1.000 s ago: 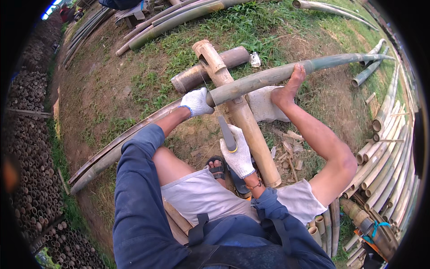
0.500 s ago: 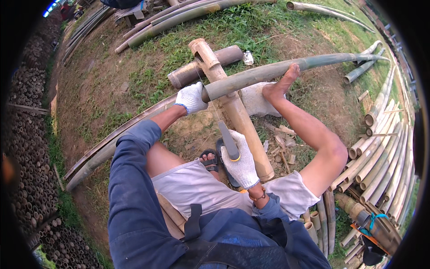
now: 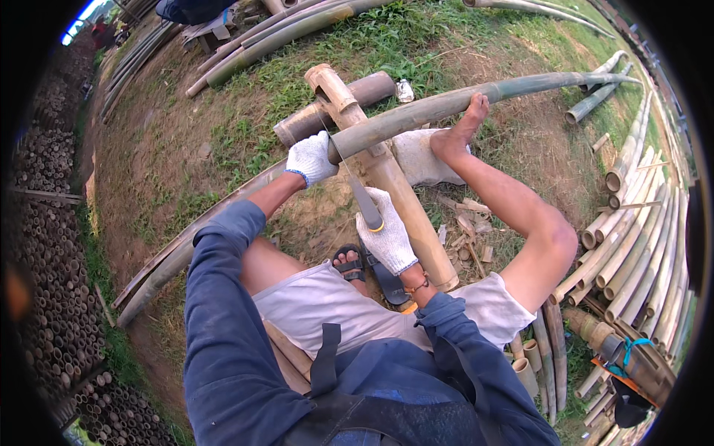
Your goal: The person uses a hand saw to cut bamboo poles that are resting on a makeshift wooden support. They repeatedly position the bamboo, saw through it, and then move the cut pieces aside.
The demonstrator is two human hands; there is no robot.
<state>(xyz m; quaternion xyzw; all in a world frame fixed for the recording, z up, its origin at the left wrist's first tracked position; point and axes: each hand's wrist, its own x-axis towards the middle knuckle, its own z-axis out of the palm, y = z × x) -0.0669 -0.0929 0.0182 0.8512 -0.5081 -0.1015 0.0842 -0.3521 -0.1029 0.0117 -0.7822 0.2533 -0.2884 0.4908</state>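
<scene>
A long green bamboo pole point(image 3: 416, 115) slants across a bamboo stand point(image 3: 405, 201) made of a thick tube with a notched far end. White-gloved, my left hand point(image 3: 310, 160) is closed round the pole close to its cut-looking left end. In my right hand point(image 3: 388, 236), also gloved, is the grey handle of a hand saw point(image 3: 364, 204). Its thin blade runs up to the pole right beside my left hand; how deep it sits cannot be made out. My bare right foot point(image 3: 462, 132) presses against the pole farther right.
A dark bamboo crosspiece point(image 3: 372, 89) lies through the stand's far end, near a pale block point(image 3: 425, 156). Split bamboo point(image 3: 186, 241) stretches toward the lower left. Stacked poles point(image 3: 632, 260) fill the right, and many cut tubes point(image 3: 56, 290) are piled at the left.
My right hand has pushed the saw forward, bringing its handle nearer the pole. The left hand keeps its hold, and the whole view has shifted slightly.
</scene>
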